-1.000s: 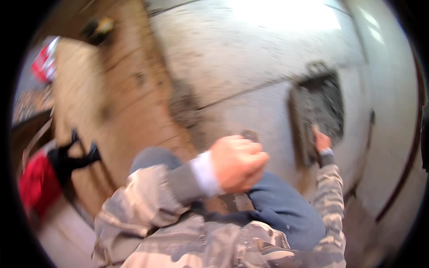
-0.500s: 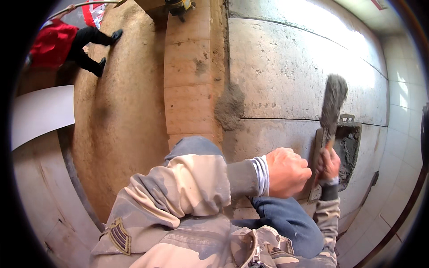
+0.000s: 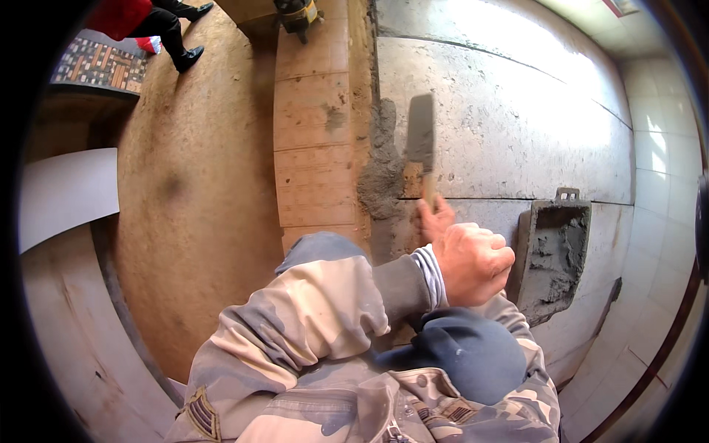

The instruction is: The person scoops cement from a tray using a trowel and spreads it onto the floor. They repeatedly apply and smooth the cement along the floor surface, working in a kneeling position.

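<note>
a: where is the trowel (image 3: 422, 133), please?

b: it is at one o'clock from the middle of the view, its blade pointing to twelve, over the pale slabs (image 3: 480, 140) and just beside the grey mortar (image 3: 382, 166). whether the blade touches this mortar, i cannot tell.

a: and how are the hands?

b: the right hand (image 3: 436, 219), at three o'clock, has its fingers wrapped around the trowel's handle. the left hand (image 3: 473, 262), toward four o'clock, is curled into a fist; i cannot tell if something is inside.

a: how much is done?

b: only a part, i judge. a rough band of mortar lies between twelve and one o'clock, along the slabs' edge, near the brown tiled strip (image 3: 314, 162). it looks lumpy, not smooth.

a: and what is left?

b: the dark tray (image 3: 523, 258), farther out at three o'clock, contains more mortar, and most of the slabs carry no thick layer. so, in my opinion, the smoothing at least is left.
</note>
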Tool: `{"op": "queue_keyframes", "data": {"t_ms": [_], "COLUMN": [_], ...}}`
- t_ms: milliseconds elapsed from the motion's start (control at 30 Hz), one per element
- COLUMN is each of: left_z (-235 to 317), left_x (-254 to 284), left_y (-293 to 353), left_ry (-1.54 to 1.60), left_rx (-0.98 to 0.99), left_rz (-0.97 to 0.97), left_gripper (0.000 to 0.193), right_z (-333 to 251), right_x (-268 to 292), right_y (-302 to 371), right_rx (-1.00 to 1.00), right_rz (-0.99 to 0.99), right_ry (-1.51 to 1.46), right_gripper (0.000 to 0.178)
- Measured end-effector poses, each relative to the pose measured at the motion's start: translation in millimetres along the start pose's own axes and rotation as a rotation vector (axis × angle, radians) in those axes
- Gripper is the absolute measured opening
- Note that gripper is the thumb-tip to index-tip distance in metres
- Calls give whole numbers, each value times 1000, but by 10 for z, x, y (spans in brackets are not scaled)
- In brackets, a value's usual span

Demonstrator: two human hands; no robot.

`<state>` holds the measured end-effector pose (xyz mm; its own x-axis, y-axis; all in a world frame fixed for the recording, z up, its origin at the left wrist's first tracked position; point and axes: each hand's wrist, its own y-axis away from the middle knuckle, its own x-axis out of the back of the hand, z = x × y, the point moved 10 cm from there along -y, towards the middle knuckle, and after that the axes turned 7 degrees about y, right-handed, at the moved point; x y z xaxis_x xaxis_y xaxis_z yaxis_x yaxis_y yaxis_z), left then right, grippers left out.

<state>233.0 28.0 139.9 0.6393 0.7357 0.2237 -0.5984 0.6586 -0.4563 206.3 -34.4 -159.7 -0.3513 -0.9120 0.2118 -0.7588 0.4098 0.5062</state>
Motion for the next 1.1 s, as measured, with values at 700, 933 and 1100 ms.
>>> {"op": "queue_keyframes", "data": {"t_ms": [700,933,1100], "left_z": [-559,-686,-730], "left_x": [-275,-394,-388], "left_y": [-82,-171,-140], "left_ry": [-25,-38,-6], "left_rx": [344,378,389], "left_rz": [-369,-390,-366], "left_gripper": [8,8,8], "right_z": [1146,1329,256], "right_x": [5915,5274,5773], "right_y": [1817,1469,1805], "right_rx": [-412,-416,-392], "right_rz": [976,667,495], "right_ry": [1237,1394,1606], "right_gripper": [52,47,45]}}
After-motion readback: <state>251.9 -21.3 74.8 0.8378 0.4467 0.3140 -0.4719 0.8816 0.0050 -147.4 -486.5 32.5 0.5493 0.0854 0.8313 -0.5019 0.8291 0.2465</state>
